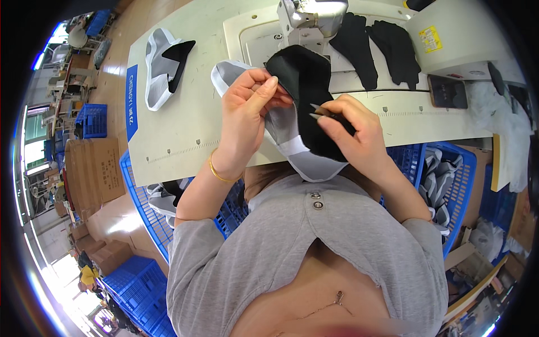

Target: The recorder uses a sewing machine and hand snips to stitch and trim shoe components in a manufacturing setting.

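While left hand (248, 102) pinches black fabric (306, 76), right hand (359, 124) over it clasps apparent snips (319, 107).

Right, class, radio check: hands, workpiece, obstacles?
Left hand: pinching black-and-grey fabric piece. Right hand: holding pointed metal tool over it. Nearest obstacle: sewing machine, just beyond.

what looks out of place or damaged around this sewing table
Nothing looks spilled, and the black-and-grey fabric piece shows no clear damage. Slightly odd: a dark phone-like device lies on the table amid sewing work, and crumpled clear plastic is bunched untidily at its right end.
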Demonstrator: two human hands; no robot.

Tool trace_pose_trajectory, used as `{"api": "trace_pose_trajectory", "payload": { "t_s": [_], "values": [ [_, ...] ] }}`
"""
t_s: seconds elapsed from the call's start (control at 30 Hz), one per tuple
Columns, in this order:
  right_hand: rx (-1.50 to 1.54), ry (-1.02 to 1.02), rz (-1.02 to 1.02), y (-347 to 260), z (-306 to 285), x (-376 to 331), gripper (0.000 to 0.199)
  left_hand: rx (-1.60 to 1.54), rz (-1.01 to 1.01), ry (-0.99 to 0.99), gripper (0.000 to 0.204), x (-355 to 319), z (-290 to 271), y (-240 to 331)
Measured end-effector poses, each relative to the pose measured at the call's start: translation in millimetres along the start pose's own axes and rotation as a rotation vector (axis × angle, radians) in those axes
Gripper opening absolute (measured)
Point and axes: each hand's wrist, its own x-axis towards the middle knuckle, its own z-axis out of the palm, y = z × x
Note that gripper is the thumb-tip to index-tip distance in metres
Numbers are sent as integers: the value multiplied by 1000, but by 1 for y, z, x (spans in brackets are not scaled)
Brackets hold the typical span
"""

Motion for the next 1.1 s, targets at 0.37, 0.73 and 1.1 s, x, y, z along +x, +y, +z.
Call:
{"api": "trace_pose_trajectory", "payload": {
  "t_s": [0.37,0.73,1.1],
  "values": [
    [-87,129,-57,6,25,3,26,-205,24,1,8,-5,4,-12],
    [-97,159,-109,8,29,2,25,-210,29,0,7,-7,5,-12],
    [-58,149,-65,6,30,3,24,-226,55,8,6,-7,7,-12]
  ]
}}
